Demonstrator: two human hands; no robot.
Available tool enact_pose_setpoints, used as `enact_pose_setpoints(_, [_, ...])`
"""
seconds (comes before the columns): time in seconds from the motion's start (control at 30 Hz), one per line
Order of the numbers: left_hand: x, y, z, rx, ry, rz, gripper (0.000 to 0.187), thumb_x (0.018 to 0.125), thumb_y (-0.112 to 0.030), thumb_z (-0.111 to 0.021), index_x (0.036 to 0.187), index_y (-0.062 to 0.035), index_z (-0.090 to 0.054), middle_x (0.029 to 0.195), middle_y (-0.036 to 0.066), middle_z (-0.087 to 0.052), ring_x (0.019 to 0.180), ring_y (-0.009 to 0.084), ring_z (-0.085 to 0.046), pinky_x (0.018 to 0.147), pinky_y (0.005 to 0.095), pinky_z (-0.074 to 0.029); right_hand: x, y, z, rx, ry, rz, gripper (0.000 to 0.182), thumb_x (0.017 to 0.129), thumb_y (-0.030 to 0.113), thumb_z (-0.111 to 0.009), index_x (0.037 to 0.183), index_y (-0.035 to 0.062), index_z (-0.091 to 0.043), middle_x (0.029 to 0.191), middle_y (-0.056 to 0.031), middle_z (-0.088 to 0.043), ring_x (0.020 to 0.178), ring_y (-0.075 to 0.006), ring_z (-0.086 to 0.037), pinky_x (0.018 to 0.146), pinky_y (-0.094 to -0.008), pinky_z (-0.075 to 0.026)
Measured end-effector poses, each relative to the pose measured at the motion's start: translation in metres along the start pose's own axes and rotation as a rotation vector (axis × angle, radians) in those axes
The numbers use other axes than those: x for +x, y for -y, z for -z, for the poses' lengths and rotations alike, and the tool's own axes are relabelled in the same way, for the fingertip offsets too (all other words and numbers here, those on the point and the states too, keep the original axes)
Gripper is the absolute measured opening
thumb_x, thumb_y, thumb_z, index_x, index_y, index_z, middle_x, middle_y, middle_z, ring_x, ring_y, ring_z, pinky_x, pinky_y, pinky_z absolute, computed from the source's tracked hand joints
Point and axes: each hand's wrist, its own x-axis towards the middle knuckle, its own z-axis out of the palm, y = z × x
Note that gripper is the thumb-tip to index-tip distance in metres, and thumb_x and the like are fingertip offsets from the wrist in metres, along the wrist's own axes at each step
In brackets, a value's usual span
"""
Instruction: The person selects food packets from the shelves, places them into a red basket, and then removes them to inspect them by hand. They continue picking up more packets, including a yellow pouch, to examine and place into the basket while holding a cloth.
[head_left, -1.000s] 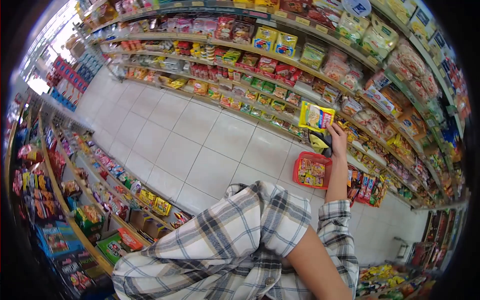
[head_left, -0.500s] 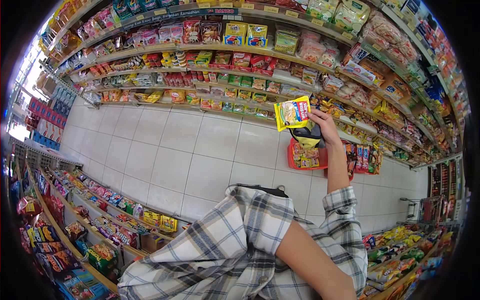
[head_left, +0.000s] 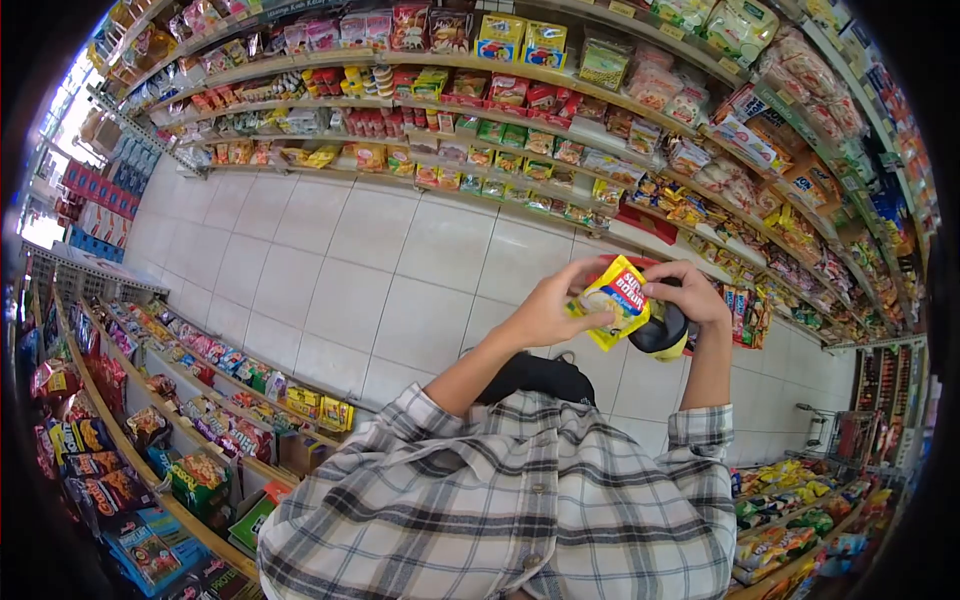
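Observation:
Both my hands are on a yellow sachet (head_left: pixel 622 305) with a red and blue printed label, held tilted in front of my body. My left hand (head_left: pixel 555 305) grips its left and lower edge, thumb across the front. At the upper right edge, the fingers and thumb of my right hand (head_left: pixel 692 290) pinch the sachet. A black-and-yellow object (head_left: pixel 660 335) shows just below my right hand, partly covered by the sachet; I cannot tell what it is.
Long shelves (head_left: pixel 480 165) full of packets curve across the front and right. Snack shelves (head_left: pixel 230 440) stand on the left behind a tiled floor (head_left: pixel 420 260). Colourful packs (head_left: pixel 742 318) lie beyond my right wrist, and a trolley (head_left: pixel 850 435) stands at far right.
My left hand has come up from low in the view and taken hold of the sachet. My right hand has drawn the sachet closer to my body, lower in view.

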Motion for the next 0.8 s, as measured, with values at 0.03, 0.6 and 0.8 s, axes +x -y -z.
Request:
enact_pose_setpoints(0.03, [-0.010,0.012,0.002,-0.087,0.100,0.101,0.054,0.081,-0.020,-0.075,0.125,0.0010,-0.050,0.120,0.009,-0.058,0.107,0.0159,-0.055,0.093,0.0322,-0.044,-0.001,0.010,-0.009,0.013,0.038,-0.017,0.020,0.079,0.011,-0.072,0.097,0.0007,-0.070,0.090,-0.0033,-0.068,0.087,-0.0103,-0.059,0.083,-0.0261,-0.046])
enact_pose_setpoints(0.6, [-0.097,0.078,0.107,-0.023,-0.503,0.561,0.034,0.083,-0.020,-0.073,0.106,0.0041,-0.064,0.095,0.009,-0.069,0.082,0.0120,-0.066,0.073,0.0252,-0.052,-0.014,-0.168,-0.049,0.351,-0.357,-0.246,0.035,0.088,0.025,-0.064,0.113,0.0001,-0.059,0.091,-0.0094,-0.066,0.086,-0.0143,-0.061,0.077,-0.0264,-0.047])
enact_pose_setpoints(0.8, [-0.128,0.075,0.141,-0.102,-0.710,0.595,0.033,0.085,-0.018,-0.070,0.109,0.0029,-0.062,0.096,0.010,-0.068,0.083,0.0146,-0.067,0.073,0.0267,-0.054,-0.053,-0.252,-0.071,0.468,-0.455,-0.502,0.034,0.087,0.029,-0.065,0.106,0.0009,-0.061,0.081,-0.0099,-0.066,0.070,-0.0157,-0.061,0.064,-0.0272,-0.048])
